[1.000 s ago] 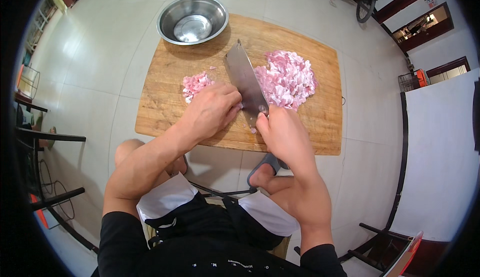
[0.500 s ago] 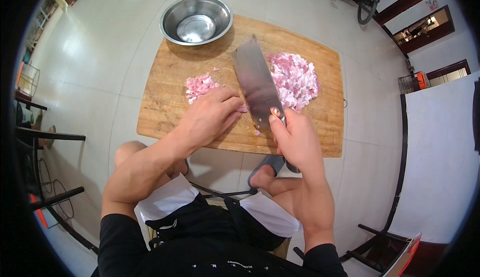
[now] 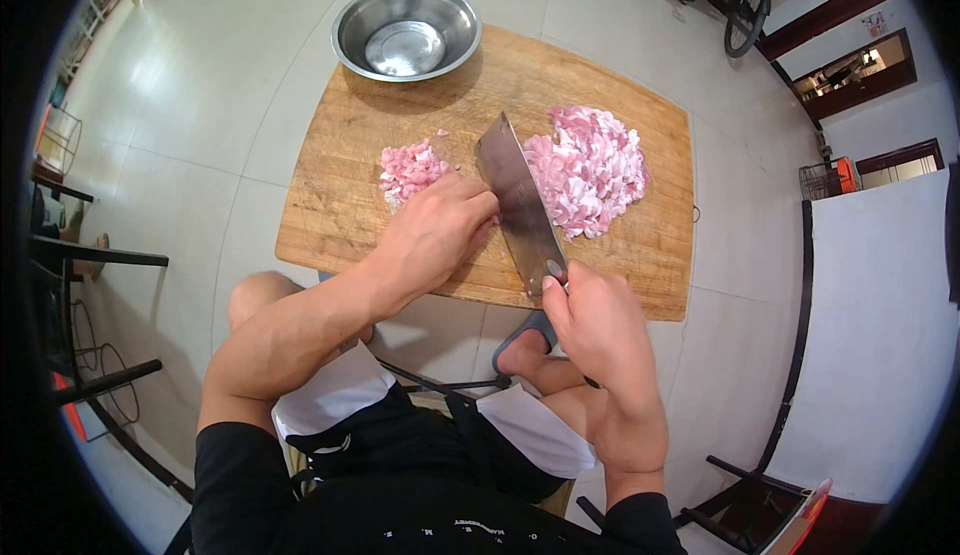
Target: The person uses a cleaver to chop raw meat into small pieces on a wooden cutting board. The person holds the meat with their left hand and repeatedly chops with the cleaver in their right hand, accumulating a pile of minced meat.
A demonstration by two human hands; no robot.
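Note:
My right hand point(image 3: 600, 320) is closed round the handle of a cleaver point(image 3: 522, 205), whose broad blade points away from me over the wooden cutting board point(image 3: 340, 215). Against the blade's left side, my left hand point(image 3: 440, 225) has its fingers curled down on a bit of pink meat point(image 3: 495, 220), mostly hidden under them. Just beyond that hand lies a small heap of diced meat point(image 3: 410, 170). To the right of the blade spreads a larger pile of cut pink and white meat point(image 3: 595, 170).
A steel bowl point(image 3: 405, 35) stands at the board's far left corner. Black metal bars point(image 3: 100, 253) reach in at the left. A white-topped table point(image 3: 860, 335) is at the right, and a bicycle point(image 3: 745, 15) stands at the far right on the tiled floor point(image 3: 250, 105).
The cleaver has come back toward me and lower, its blade now beside my left fingers. My right hand moved nearer with it. The whole view has shifted slightly.

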